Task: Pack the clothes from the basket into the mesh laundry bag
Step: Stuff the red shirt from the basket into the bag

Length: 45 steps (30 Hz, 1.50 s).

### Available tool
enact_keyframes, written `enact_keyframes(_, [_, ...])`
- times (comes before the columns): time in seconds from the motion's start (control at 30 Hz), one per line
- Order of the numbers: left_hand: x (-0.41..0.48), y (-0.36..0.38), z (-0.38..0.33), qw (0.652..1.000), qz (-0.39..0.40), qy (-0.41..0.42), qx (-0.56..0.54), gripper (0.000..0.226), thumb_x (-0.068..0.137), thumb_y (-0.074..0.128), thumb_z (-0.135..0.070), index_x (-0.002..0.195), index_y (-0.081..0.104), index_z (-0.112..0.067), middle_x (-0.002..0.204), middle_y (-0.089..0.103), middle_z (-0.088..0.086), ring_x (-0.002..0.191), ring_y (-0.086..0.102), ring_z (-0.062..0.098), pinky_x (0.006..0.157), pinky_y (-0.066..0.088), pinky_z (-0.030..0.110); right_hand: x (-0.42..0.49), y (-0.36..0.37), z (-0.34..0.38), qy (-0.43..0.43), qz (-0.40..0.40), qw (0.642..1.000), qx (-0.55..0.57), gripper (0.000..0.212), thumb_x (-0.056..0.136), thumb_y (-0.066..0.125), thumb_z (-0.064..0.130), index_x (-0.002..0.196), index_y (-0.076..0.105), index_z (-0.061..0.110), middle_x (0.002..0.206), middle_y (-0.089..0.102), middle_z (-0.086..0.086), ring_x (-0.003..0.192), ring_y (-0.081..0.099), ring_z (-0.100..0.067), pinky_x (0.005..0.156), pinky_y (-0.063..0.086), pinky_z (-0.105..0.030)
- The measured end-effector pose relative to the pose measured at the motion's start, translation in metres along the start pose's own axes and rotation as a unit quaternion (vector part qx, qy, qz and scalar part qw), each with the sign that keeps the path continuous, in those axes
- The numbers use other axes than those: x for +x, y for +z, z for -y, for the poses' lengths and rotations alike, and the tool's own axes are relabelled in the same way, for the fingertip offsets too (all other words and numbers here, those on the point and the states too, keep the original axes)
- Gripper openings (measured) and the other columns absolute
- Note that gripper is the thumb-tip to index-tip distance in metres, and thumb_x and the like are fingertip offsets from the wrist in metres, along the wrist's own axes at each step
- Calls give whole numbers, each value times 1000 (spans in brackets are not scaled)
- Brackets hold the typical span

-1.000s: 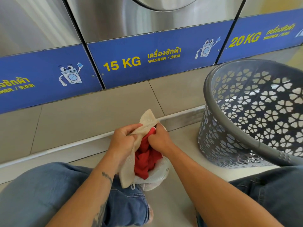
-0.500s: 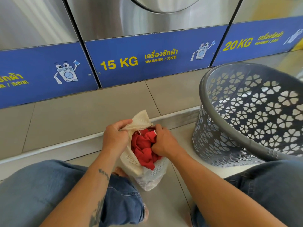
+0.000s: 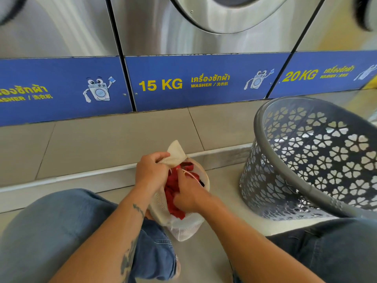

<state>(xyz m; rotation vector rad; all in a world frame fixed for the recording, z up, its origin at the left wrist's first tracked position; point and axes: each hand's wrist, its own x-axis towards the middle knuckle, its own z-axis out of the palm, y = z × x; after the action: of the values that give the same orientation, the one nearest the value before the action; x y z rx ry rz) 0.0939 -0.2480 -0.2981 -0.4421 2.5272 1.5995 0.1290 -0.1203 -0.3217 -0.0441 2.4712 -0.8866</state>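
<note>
A cream-white mesh laundry bag (image 3: pixel 183 225) rests on the floor between my knees, its mouth open. Red clothing (image 3: pixel 173 193) fills it. My left hand (image 3: pixel 151 174) pinches the bag's upper rim and holds it up. My right hand (image 3: pixel 188 193) is pressed down into the red clothing inside the bag, fingers curled, with a thin white drawstring running over it. The grey plastic basket (image 3: pixel 263 180) with flower-shaped cut-outs stands tilted at the right; the part of its inside that I see holds no clothes.
Steel washing machines with blue label panels marked 15 KG (image 3: pixel 161 84) and 20 KG (image 3: pixel 299 75) line the wall ahead. A tiled step (image 3: pixel 102 144) with a metal edge runs below them. My jeans-clad knees (image 3: pixel 61 231) frame the bag.
My right hand has pushed deeper into the bag, pressing the red clothing down. The bag sits lower and fuller. My view has tilted upward slightly.
</note>
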Motion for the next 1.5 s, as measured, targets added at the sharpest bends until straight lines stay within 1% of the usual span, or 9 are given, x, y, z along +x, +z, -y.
enact_keyframes(0.13, [3,-3,1,1000,-16,-17,-10,31,86,60,-10,105,74,-29,104,70,-10,92,61,9,78,47,23,5,22,-36,65,60,991,99,123,75,67,34,158,-22,21,159,31,-5,145,35,-29,116,31,-36])
enact_keyframes(0.33, [2,2,-5,1000,4,20,-5,35,86,57,-7,110,73,-26,105,68,-9,90,60,7,79,45,21,10,-3,-67,92,-107,962,233,62,75,55,0,131,53,26,118,65,2,111,62,-21,89,52,-31])
enact_keyframes(0.6, [-1,5,-8,999,21,32,21,33,86,59,-10,112,73,-25,107,67,-10,87,57,3,70,40,15,1,-7,-59,78,-162,983,27,43,73,55,7,112,41,17,98,63,-3,88,64,-28,68,49,-37])
enact_keyframes(0.7, [-3,1,-5,999,24,20,24,36,84,58,-7,110,73,-26,107,68,-10,91,59,7,78,44,20,2,-1,-45,53,-70,992,89,74,74,63,16,142,34,19,120,57,-1,113,59,-26,88,49,-35])
enact_keyframes(0.77, [-4,0,-3,999,30,16,32,38,82,57,-5,108,74,-26,108,70,-8,93,61,10,81,48,24,1,8,-36,50,6,988,143,104,76,65,16,160,4,24,140,49,-4,130,51,-26,100,44,-32])
enact_keyframes(0.9, [-6,-4,-2,999,27,8,34,36,83,56,-6,105,74,-27,106,70,-6,93,62,13,83,51,29,4,32,-37,98,31,984,148,130,67,69,22,157,-23,30,157,31,-4,138,40,-28,113,38,-41])
enact_keyframes(1.0, [-7,-5,-4,999,40,19,29,34,84,55,-9,107,73,-27,106,69,-9,97,62,11,85,52,28,8,35,-45,120,-5,981,153,134,54,68,36,159,-16,32,160,24,-5,143,34,-32,117,34,-49])
enact_keyframes(1.23, [-8,1,-3,994,94,44,37,43,86,51,1,108,74,-27,109,69,-8,98,63,9,83,51,23,16,29,-79,152,-101,949,257,111,46,67,47,150,29,30,134,55,-1,118,57,-24,101,51,-49])
enact_keyframes(1.5, [-5,4,-7,996,71,53,29,35,88,55,-3,112,73,-22,111,68,-6,103,60,11,87,47,23,7,-3,-46,130,-7,981,143,88,75,63,26,155,24,23,135,57,-6,118,56,-26,92,48,-34])
